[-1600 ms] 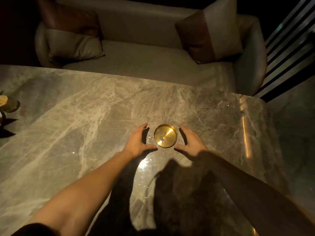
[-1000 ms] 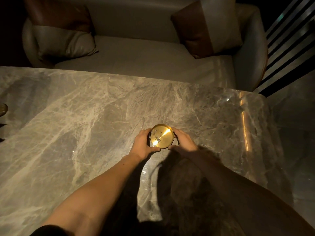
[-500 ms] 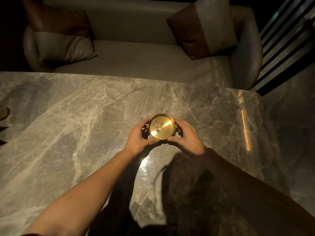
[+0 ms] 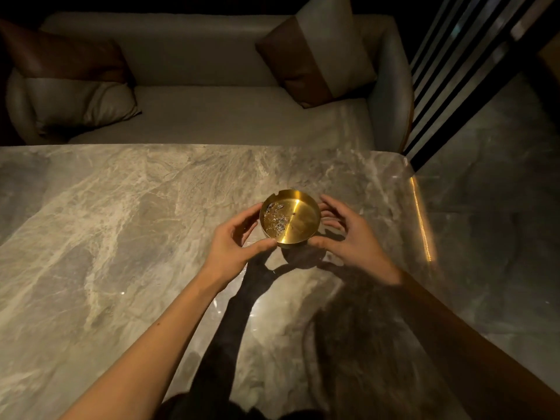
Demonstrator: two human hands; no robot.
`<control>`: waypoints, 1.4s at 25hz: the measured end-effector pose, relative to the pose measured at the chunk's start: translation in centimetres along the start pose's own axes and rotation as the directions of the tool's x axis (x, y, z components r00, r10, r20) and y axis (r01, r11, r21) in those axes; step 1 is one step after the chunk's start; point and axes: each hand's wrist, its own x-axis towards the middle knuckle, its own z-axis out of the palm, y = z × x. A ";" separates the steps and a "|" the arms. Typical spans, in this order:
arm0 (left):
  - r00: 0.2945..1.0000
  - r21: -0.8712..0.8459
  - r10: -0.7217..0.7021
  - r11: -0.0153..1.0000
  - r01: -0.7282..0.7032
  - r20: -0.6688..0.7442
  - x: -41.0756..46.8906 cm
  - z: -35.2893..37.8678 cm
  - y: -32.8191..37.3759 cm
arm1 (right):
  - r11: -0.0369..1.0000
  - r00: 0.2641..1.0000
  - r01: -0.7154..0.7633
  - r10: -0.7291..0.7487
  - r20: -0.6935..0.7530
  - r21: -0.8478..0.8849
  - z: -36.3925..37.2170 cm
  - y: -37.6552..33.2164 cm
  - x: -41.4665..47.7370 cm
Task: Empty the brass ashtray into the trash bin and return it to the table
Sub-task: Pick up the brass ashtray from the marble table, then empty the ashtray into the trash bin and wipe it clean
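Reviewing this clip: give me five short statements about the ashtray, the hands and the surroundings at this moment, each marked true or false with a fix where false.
1. Both hands grip the ashtray. True: left hand and right hand hold it by opposite sides.
2. The ashtray is empty. False: ash flecks lie inside, mostly on its left half.
3. A trash bin stands on the table. False: no bin is in view.
4. A sofa with cushions sits beyond the table. True.
5. The ashtray is upside down. False: it is upright, its open side facing up, with a notch in its rim at the far side.
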 end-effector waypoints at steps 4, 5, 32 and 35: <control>0.998 0.035 0.010 0.999 -0.012 0.057 -1.5 4.3 0.4 | 1.000 0.999 0.026 -0.026 0.024 0.013 -2.9 0.7 -2.2; 0.999 0.041 0.012 0.999 -0.014 0.040 -1.8 5.0 0.2 | 0.999 0.999 0.014 -0.015 0.035 0.035 -3.1 1.1 -2.6; 0.952 0.037 -0.146 0.989 0.141 0.270 3.2 24.1 -2.9 | 0.988 0.971 -0.145 0.152 -0.185 0.054 -18.2 12.2 -10.6; 0.959 0.033 -0.209 0.978 0.207 0.190 3.6 32.1 -3.1 | 0.989 0.982 -0.132 0.140 -0.124 0.070 -25.0 15.9 -11.1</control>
